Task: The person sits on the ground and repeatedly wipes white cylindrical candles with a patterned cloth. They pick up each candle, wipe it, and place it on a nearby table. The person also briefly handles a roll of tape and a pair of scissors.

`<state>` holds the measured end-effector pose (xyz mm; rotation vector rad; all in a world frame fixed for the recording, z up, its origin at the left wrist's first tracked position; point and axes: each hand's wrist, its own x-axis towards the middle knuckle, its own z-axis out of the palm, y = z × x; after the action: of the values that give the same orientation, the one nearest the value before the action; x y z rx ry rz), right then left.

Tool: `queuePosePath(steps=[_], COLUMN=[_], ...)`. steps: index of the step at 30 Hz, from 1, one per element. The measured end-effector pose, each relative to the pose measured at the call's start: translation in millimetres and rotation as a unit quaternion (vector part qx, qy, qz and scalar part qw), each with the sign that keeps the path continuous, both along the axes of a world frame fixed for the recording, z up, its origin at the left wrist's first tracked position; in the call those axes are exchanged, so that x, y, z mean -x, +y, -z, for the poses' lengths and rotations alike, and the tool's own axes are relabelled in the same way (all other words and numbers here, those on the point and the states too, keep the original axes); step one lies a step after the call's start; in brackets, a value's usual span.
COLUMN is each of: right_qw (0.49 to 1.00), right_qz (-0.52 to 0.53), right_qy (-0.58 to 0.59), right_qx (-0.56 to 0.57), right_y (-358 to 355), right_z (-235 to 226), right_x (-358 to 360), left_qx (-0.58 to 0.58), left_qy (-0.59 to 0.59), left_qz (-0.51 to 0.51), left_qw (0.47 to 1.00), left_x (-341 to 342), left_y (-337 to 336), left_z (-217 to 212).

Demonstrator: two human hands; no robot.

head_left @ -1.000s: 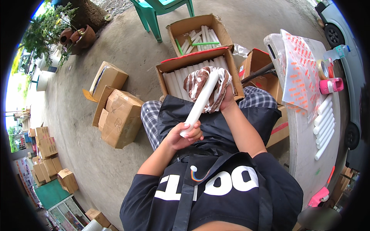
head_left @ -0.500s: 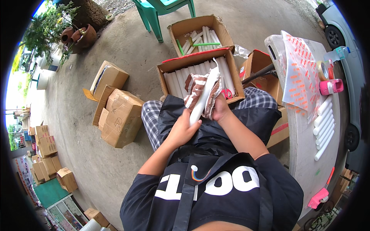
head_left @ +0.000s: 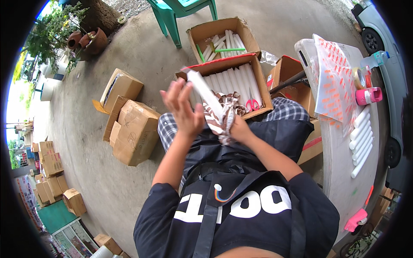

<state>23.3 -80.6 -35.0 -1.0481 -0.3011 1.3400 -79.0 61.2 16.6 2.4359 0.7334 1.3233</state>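
A long white candle [head_left: 202, 87] leans up and to the left over the near cardboard box. Its lower part is wrapped in a brown-and-white striped cloth [head_left: 214, 124]. My right hand [head_left: 241, 130] is closed around the cloth and the candle within it. My left hand [head_left: 184, 112] is raised just left of the candle, fingers spread, holding nothing. Behind them, the near box [head_left: 265, 88] contains a row of white candles [head_left: 234, 79]. Pink-handled scissors [head_left: 252, 104] lie over the candles at its right side.
A second box [head_left: 195, 35] with loose candles stands behind. On the right, a table [head_left: 335, 172] bears several white candles [head_left: 361, 142], printed plastic sheets [head_left: 333, 86], tape [head_left: 359, 79] and a pink tape dispenser [head_left: 355, 220]. Closed boxes [head_left: 135, 131] sit on the left floor. A green chair [head_left: 172, 26] stands beyond.
My left hand has let go of the candle's lower end and risen to the left, opening. The candle has tilted left, and the cloth now bunches lower around it in my right hand.
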Motion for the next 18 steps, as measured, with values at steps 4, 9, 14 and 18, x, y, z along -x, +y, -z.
queuePosePath(steps=[4, 9, 14, 18], right_qw=[0.730, 0.722, 0.896, 0.918], right_qz=[-0.053, 0.138, 0.371, 0.266], right_qy=[-0.681, -0.674, -0.224, 0.241], right_qx=[-0.034, -0.071, -0.093, -0.169], right_y=[-14, -1, 32, 40], right_z=[-9, -15, -25, -24], right_x=[-49, -80, -80, -82], left_qx=[-0.058, 0.271, 0.660, 0.732], left_qy=[0.223, 0.338, 0.216, 0.064], left_qz=[-0.125, 0.108, 0.240, 0.233], left_qw=[0.965, 0.895, 0.678, 0.637], left_x=[18, 32, 29, 17], left_y=[32, 19, -44, -60], left_z=[-35, 2, 34, 40])
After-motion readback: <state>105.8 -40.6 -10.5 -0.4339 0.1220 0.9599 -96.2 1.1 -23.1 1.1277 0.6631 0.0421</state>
